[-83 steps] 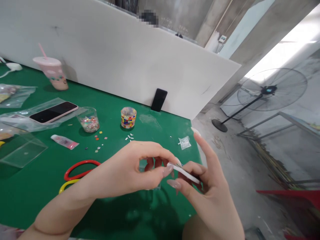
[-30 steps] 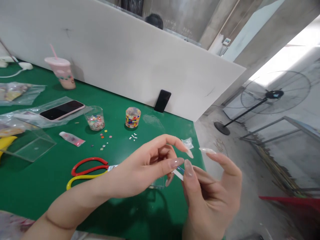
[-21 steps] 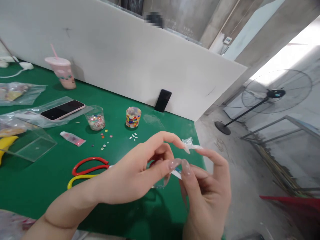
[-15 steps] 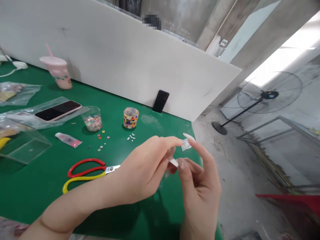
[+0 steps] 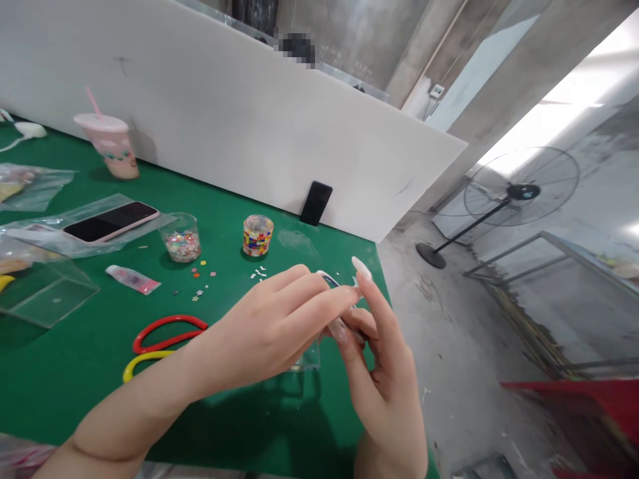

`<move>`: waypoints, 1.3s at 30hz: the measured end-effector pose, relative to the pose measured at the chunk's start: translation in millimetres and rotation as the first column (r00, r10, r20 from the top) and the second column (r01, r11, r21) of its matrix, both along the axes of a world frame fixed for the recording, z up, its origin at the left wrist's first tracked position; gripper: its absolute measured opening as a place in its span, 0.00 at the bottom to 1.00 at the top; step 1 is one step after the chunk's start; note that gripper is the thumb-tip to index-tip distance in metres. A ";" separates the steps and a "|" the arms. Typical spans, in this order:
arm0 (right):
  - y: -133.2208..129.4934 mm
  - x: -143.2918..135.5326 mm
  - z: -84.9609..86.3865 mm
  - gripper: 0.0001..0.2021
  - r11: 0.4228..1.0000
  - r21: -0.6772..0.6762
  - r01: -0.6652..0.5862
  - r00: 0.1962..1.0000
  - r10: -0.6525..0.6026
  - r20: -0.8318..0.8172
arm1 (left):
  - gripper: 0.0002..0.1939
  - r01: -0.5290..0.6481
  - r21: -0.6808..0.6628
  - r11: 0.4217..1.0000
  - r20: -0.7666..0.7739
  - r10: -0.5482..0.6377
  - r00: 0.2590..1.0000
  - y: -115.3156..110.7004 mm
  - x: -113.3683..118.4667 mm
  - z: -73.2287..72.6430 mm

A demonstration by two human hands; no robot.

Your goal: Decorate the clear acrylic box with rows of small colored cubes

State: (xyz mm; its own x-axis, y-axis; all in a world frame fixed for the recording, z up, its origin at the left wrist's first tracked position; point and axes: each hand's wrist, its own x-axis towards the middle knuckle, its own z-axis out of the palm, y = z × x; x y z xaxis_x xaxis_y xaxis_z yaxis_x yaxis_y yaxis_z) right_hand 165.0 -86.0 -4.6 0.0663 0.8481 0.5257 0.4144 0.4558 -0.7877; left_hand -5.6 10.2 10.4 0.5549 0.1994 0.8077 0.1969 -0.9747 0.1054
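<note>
My left hand (image 5: 284,316) reaches across from the left, fingers bent and closed, its fingertips meeting my right hand (image 5: 387,376). The right thumb and fingers are pinched together, with the index finger raised. What lies between the fingertips is mostly covered; only a small dark-and-white edge (image 5: 329,279) shows above the left fingers. Under the left hand, part of a clear plastic piece (image 5: 308,358) is visible. Scissors with red and yellow handles (image 5: 170,329) lie beside the left forearm, their blades hidden by it.
Behind the hands stand a colourful patterned tape roll (image 5: 257,236) and a clear cup of sequins (image 5: 182,245). Loose sequins, a small tube (image 5: 132,279), a phone (image 5: 110,221), a pink drink cup (image 5: 110,146) and a clear box (image 5: 54,296) are leftward. A dark phone (image 5: 316,203) leans on the partition.
Both hands have come closer together, the right shifting left. The white strip formerly visible between the fingertips is now hidden, and the clear plastic under the left hand shows more.
</note>
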 end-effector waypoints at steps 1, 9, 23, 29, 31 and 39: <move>0.4 -0.8 0.8 0.43 1.000 0.015 0.003 1.000 -0.003 0.015 | 0.15 -0.013 0.003 1.000 0.003 0.013 1.000 -0.6 0.3 0.3; 1.7 5.0 -5.0 0.44 0.992 0.128 -0.006 0.995 -0.008 0.104 | 0.14 -0.043 0.089 0.995 0.055 0.038 0.998 1.9 6.4 -2.4; 16.0 -20.6 -8.7 0.23 0.858 0.273 0.435 0.900 -0.428 -0.090 | 0.13 -0.087 -0.006 0.996 0.052 0.087 0.995 -12.5 18.3 -5.1; 10.8 -17.7 -12.5 0.21 0.871 0.296 0.392 0.919 -0.387 -0.080 | 0.14 -0.014 -0.131 0.991 0.050 0.021 0.999 -13.8 18.5 -3.5; 7.3 -17.6 -11.4 0.20 0.874 0.245 0.419 0.908 -0.407 -0.101 | 0.13 0.007 -0.151 0.988 0.047 0.000 0.999 -13.2 18.0 -2.4; -13.1 5.6 6.4 0.16 0.975 -0.004 0.221 0.963 -0.219 -0.154 | 0.12 0.081 -0.198 0.977 -0.023 -0.087 0.996 -26.0 18.9 2.9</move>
